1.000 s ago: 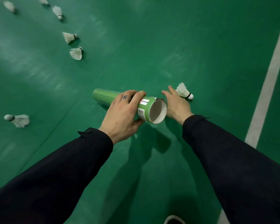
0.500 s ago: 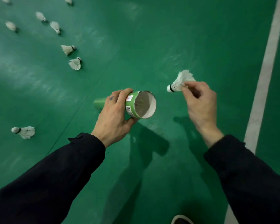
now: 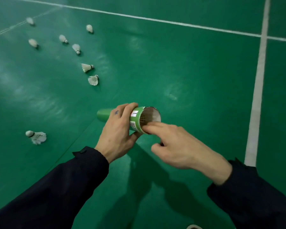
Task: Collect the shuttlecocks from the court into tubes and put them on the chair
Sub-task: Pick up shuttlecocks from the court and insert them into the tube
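Observation:
My left hand [image 3: 117,134] grips a green shuttlecock tube [image 3: 136,119] near its open end, holding it level above the court with the mouth turned toward me. Feathers of a shuttlecock [image 3: 145,119] show just inside the mouth. My right hand [image 3: 180,146] reaches in from the right; its straight index finger touches the lower rim of the mouth and the other fingers are curled, holding nothing. Loose white shuttlecocks lie on the green floor: one at the left [image 3: 37,137], two ahead [image 3: 93,80] [image 3: 87,67], and several farther off [image 3: 76,47].
White court lines run down the right side [image 3: 257,80] and across the far end [image 3: 155,19] of the green floor [image 3: 196,71]. The tip of a shoe [image 3: 194,226] shows at the bottom edge. No chair is in view.
My right hand picked a shuttlecock off the floor, carried it to the tube and now has it inside the mouth, finger at the rim. My view has lifted, showing more court.

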